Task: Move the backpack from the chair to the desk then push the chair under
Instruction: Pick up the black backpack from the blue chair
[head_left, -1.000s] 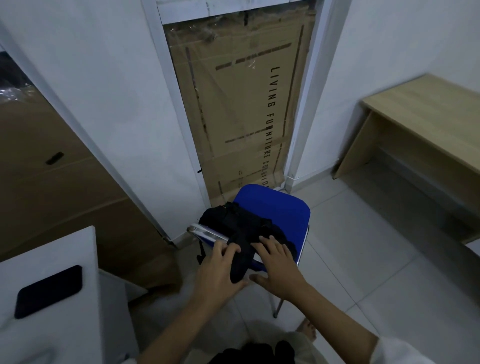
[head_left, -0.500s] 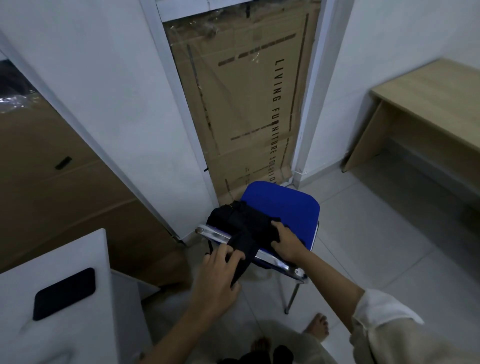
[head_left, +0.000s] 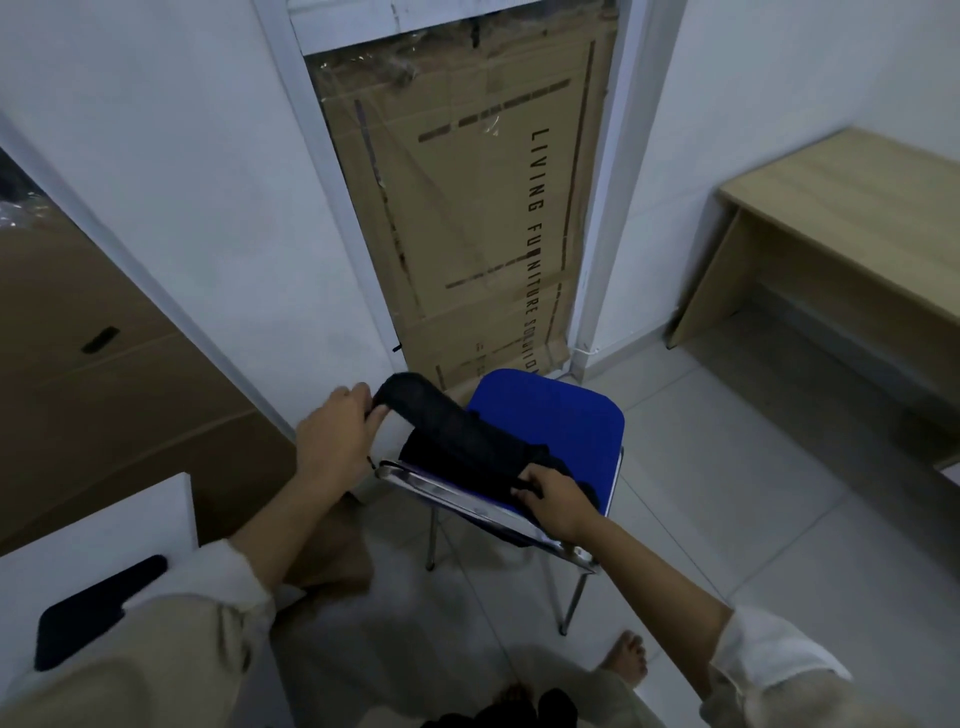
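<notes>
1. Black backpack (head_left: 467, 447) sits on the blue chair (head_left: 561, 431) (seat edge nearest camera).
2. Left hand (head_left: 332, 441) pinches its raised strap.
3. Right hand (head_left: 556, 501) clamps its near edge.
4. Wooden desk (head_left: 852, 218) stands well apart, right.

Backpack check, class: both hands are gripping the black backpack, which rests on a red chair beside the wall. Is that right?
Not quite. The head view shows the chair is blue, not red. The rest stands: left hand and right hand both grip the black backpack on it, beside the wall.
</notes>
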